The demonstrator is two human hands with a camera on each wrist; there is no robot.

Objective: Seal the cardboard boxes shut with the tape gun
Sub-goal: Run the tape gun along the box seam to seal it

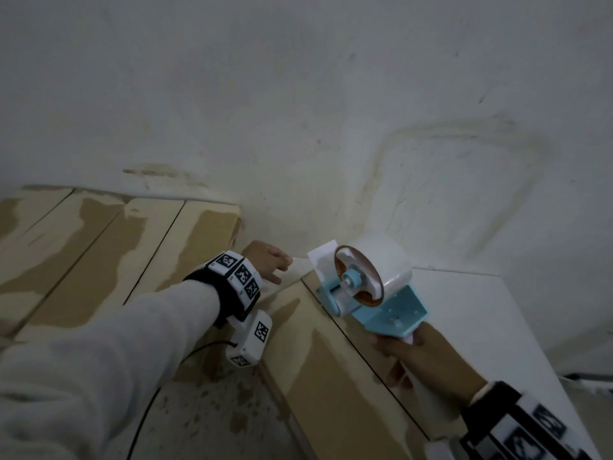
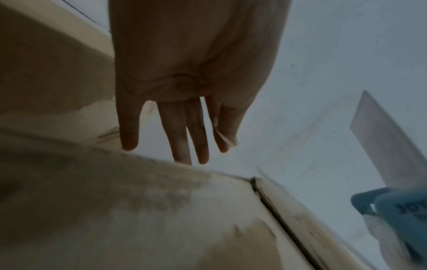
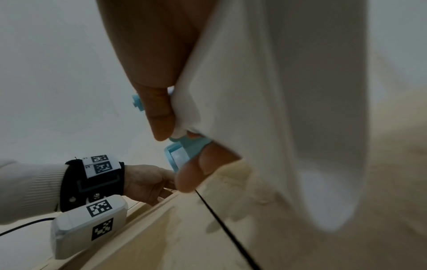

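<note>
I hold the tape gun [image 1: 371, 290] by its handle in my right hand [image 1: 408, 356], fingers and thumb curled tight round it, with the roll up and a loose white tail of tape [image 1: 323, 257] sticking out toward eleven o'clock. The gun sits at the far end of the near box [image 1: 331, 376], over the dark centre seam [image 1: 371, 366] that runs back toward five o'clock. My left hand [image 1: 265, 263] reaches to the box's far edge at about nine o'clock of the gun; its fingers [image 2: 182, 131] hang straight and relaxed, and something thin and pale seems caught at my outer finger, though I cannot tell whether it is tape.

As I judge it, this seam is bare along all I can see, so the strip is only being started here. A second box [image 1: 109, 257] lies at nine o'clock with open dark seams too, so nearly all the sealing is left.
</note>
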